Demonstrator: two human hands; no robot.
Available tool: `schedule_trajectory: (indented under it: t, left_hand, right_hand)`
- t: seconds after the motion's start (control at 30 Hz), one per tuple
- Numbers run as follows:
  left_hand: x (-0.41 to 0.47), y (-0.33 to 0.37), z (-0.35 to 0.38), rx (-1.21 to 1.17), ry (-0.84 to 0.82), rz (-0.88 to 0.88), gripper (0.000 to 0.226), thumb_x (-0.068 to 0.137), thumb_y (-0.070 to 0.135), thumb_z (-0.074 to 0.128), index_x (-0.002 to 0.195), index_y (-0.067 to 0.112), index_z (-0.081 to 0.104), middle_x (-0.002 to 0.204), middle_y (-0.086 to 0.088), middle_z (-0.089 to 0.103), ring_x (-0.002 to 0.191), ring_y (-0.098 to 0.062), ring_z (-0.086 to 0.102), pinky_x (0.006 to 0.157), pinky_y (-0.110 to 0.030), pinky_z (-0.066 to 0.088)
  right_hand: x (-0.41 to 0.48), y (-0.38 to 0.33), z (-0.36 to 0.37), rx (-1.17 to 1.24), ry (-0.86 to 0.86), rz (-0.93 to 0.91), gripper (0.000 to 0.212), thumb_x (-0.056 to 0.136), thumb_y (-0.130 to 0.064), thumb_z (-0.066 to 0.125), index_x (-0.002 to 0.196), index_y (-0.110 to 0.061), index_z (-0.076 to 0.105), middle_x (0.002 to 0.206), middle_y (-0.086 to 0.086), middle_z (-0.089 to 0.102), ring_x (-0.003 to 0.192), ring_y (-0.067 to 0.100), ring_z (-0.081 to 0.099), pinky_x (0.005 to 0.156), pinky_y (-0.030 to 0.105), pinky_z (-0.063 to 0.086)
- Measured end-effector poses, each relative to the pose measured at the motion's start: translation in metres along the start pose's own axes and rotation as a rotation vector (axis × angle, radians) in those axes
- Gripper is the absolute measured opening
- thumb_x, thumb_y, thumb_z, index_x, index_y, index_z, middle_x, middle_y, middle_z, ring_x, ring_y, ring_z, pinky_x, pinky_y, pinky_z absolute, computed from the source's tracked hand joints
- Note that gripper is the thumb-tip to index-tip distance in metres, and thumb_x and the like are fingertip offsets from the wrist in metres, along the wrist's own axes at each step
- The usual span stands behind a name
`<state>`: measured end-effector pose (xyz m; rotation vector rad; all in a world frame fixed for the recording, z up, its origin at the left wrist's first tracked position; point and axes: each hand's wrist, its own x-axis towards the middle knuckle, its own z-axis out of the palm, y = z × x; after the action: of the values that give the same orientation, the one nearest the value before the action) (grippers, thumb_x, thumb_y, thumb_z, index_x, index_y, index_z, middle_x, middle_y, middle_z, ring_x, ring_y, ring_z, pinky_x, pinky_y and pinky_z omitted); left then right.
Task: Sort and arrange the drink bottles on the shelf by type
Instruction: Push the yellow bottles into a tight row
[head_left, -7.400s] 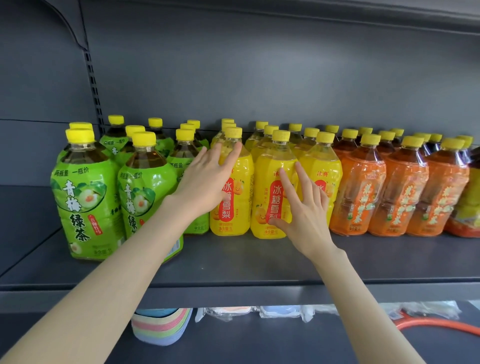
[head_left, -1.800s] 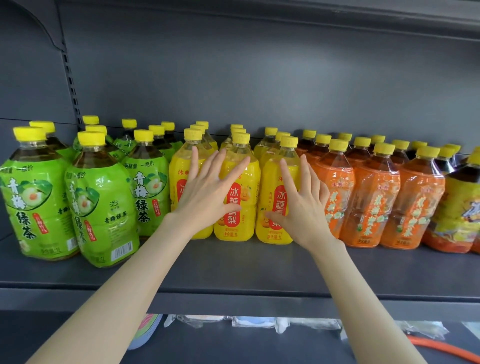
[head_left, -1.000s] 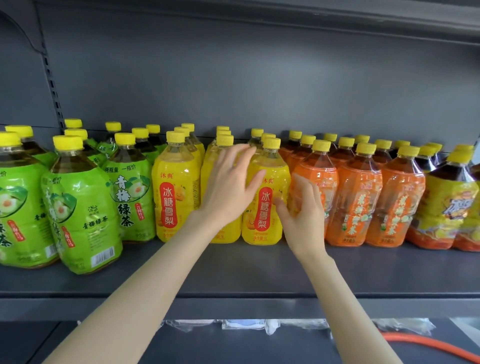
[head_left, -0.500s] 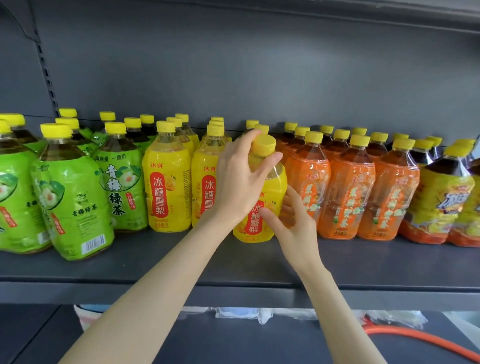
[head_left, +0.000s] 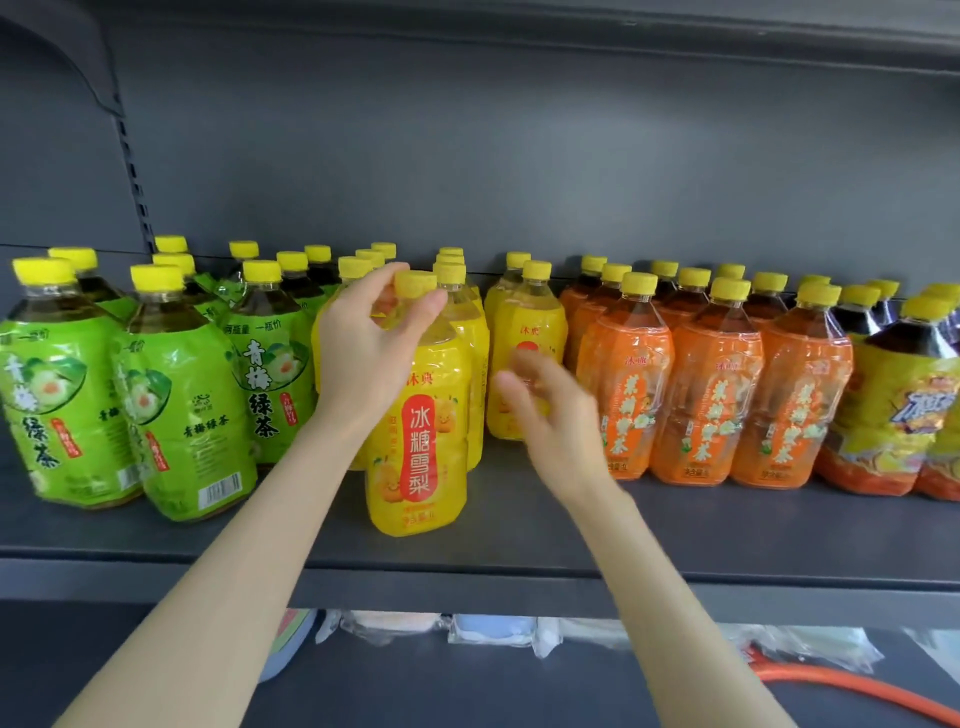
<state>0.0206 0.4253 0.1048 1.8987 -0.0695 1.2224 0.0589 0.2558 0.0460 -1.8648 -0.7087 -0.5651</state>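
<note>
- At the neck of the yellow bottle (head_left: 415, 457), just under its yellow cap (head_left: 415, 283), the left hand (head_left: 371, 358) has its fingers and thumb curled round, grasping it.
- Just right of that bottle the right hand (head_left: 553, 421) is blurred, with loosely spread fingers that hold nothing. Whether it brushes the bottles behind it cannot be told.
- The yellow bottle stands upright on the shelf (head_left: 519, 540), nearer the front edge than the yellow rows (head_left: 527, 338) behind it.
- It looks full, so it is probably heavy for a one-hand lift.
- The plastic body should be fairly stiff, but the glossy sleeve may be slippery.
- The neck below the cap gives a sure hold for sliding or tilting. To carry it, a second hand round the waist or under the base would be safer.
- Its shoulder is clear. Lower down a bright yellow sleeve carries a red oval with white characters and small fruit cartoons.
- Green bottles (head_left: 182, 415) are grouped to the left and orange bottles (head_left: 711, 395) to the right, with dark-drink bottles (head_left: 893, 395) at the far right.
- An orange hose (head_left: 857, 696) lies below the shelf.
</note>
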Motion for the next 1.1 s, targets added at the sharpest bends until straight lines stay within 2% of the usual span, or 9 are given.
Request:
schedule_trajectory:
  t: [0.1, 0.2, 0.27, 0.4, 0.57, 0.73, 0.87, 1.0, 1.1]
  left_hand:
    - [0.003, -0.006, -0.001, -0.010, -0.007, -0.012, 0.043, 0.086, 0.038, 0.066, 0.123, 0.015, 0.061, 0.109, 0.002, 0.065, 0.097, -0.009, 0.057, 0.082, -0.017, 0.044]
    - [0.003, -0.009, 0.000, -0.052, 0.003, -0.026, 0.040, 0.086, 0.036, 0.066, 0.121, 0.017, 0.062, 0.110, 0.002, 0.066, 0.100, -0.010, 0.058, 0.087, -0.024, 0.047]
    - [0.003, -0.011, 0.002, -0.076, 0.013, -0.034, 0.039, 0.086, 0.036, 0.067, 0.120, 0.017, 0.063, 0.109, 0.003, 0.067, 0.102, -0.011, 0.059, 0.089, -0.027, 0.049]
    - [0.002, -0.012, 0.003, -0.091, 0.017, -0.026, 0.037, 0.087, 0.036, 0.066, 0.119, 0.017, 0.063, 0.109, 0.004, 0.067, 0.102, -0.009, 0.061, 0.088, -0.025, 0.049]
    - [0.003, -0.014, 0.004, -0.081, 0.023, -0.021, 0.036, 0.086, 0.035, 0.066, 0.118, 0.018, 0.064, 0.107, 0.008, 0.065, 0.101, -0.004, 0.059, 0.083, -0.009, 0.044]
    - [0.004, -0.015, 0.003, -0.094, 0.023, -0.011, 0.037, 0.087, 0.034, 0.066, 0.118, 0.015, 0.065, 0.107, 0.006, 0.067, 0.099, -0.004, 0.060, 0.082, -0.010, 0.046]
    - [0.004, -0.015, 0.003, -0.119, 0.026, 0.006, 0.034, 0.087, 0.033, 0.066, 0.116, 0.015, 0.065, 0.104, 0.007, 0.067, 0.097, -0.002, 0.060, 0.082, -0.012, 0.046]
    - [0.004, -0.016, 0.004, -0.115, 0.027, 0.003, 0.035, 0.087, 0.033, 0.066, 0.117, 0.015, 0.065, 0.105, 0.008, 0.066, 0.098, 0.000, 0.059, 0.081, -0.006, 0.044]
    - [0.004, -0.016, 0.004, -0.117, 0.019, 0.001, 0.038, 0.087, 0.033, 0.066, 0.119, 0.012, 0.064, 0.109, 0.003, 0.067, 0.101, -0.007, 0.060, 0.085, -0.013, 0.047]
  right_hand:
    - [0.047, 0.009, -0.021, -0.516, 0.073, -0.109, 0.058, 0.093, -0.031, 0.062, 0.143, -0.010, 0.042, 0.143, 0.010, 0.048, 0.134, 0.029, 0.039, 0.109, 0.039, 0.029]
    - [0.081, 0.013, -0.021, -0.931, -0.102, -0.075, 0.083, 0.090, -0.039, 0.063, 0.153, -0.013, 0.016, 0.156, 0.017, 0.027, 0.144, 0.035, 0.022, 0.116, 0.045, 0.013]
    - [0.091, 0.016, -0.013, -1.086, -0.186, -0.042, 0.094, 0.090, -0.038, 0.064, 0.154, -0.014, 0.000, 0.156, 0.026, 0.021, 0.142, 0.041, 0.024, 0.116, 0.048, 0.011]
    - [0.103, 0.015, 0.002, -1.100, -0.294, 0.013, 0.100, 0.092, -0.018, 0.063, 0.151, -0.030, -0.016, 0.153, 0.037, 0.005, 0.134, 0.051, 0.033, 0.112, 0.050, 0.024]
    - [0.110, 0.017, 0.003, -1.033, -0.333, 0.076, 0.094, 0.089, -0.006, 0.065, 0.154, -0.032, 0.002, 0.155, 0.031, -0.003, 0.137, 0.054, 0.019, 0.102, 0.049, 0.041]
    - [0.111, 0.017, -0.002, -0.998, -0.303, 0.046, 0.088, 0.080, -0.019, 0.078, 0.149, -0.025, 0.024, 0.149, 0.025, 0.019, 0.134, 0.052, 0.028, 0.098, 0.049, 0.045]
    - [0.115, 0.016, -0.003, -0.947, -0.268, 0.019, 0.085, 0.075, -0.023, 0.082, 0.146, -0.024, 0.034, 0.143, 0.022, 0.029, 0.129, 0.049, 0.034, 0.096, 0.050, 0.045]
    - [0.120, 0.016, -0.005, -0.883, -0.219, 0.036, 0.077, 0.080, -0.023, 0.078, 0.145, -0.025, 0.037, 0.138, 0.020, 0.035, 0.122, 0.047, 0.043, 0.094, 0.049, 0.047]
    - [0.118, 0.017, -0.004, -0.895, -0.239, 0.031, 0.075, 0.083, -0.018, 0.074, 0.146, -0.023, 0.034, 0.142, 0.021, 0.032, 0.126, 0.049, 0.041, 0.095, 0.049, 0.047]
